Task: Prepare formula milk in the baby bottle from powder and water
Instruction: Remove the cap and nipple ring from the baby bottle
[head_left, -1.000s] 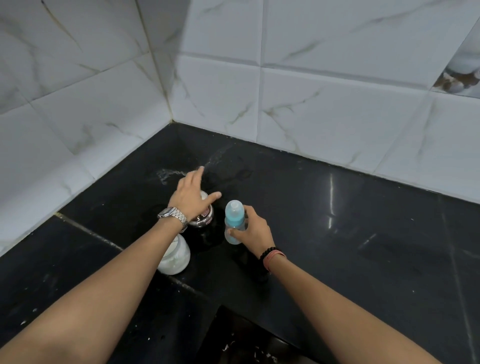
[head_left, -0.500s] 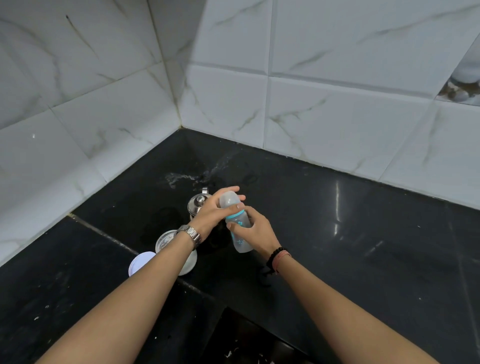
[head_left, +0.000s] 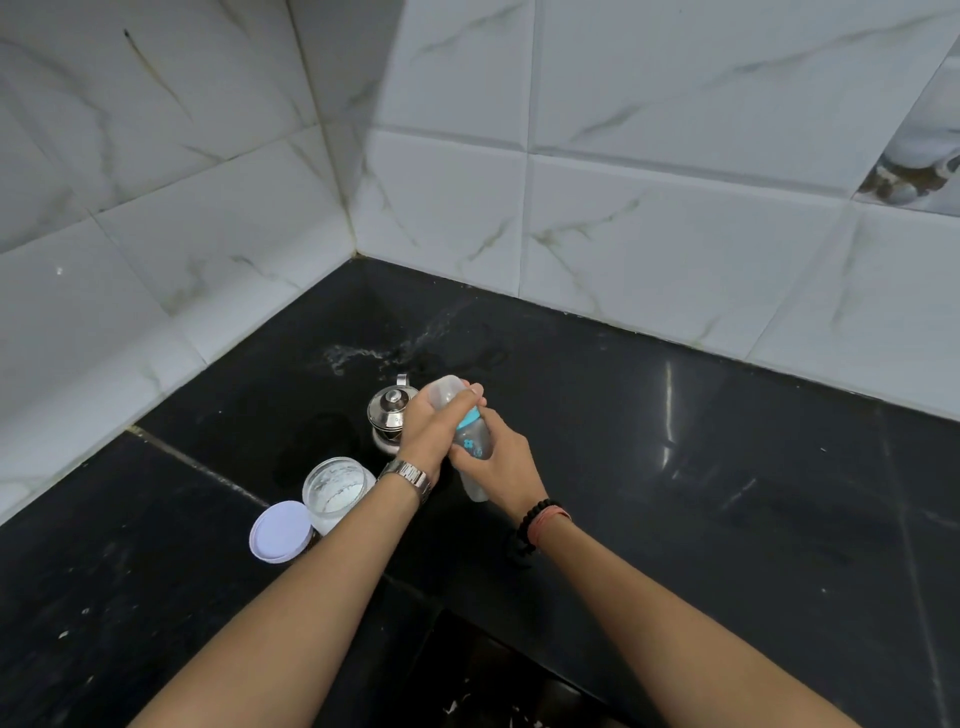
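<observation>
bottle: one baby bottle (head_left: 471, 441) tilting above the black counter (head_left: 675, 493)
left hand (head_left: 426, 434): gripping its clear cap (head_left: 441, 392)
right hand (head_left: 493, 462): gripping its body
counter: one open powder jar (head_left: 337, 486), one lid (head_left: 280, 531), one steel kettle (head_left: 388, 413)

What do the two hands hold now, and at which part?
Both hold the baby bottle: left hand grips its clear cap, right hand its body.
</observation>
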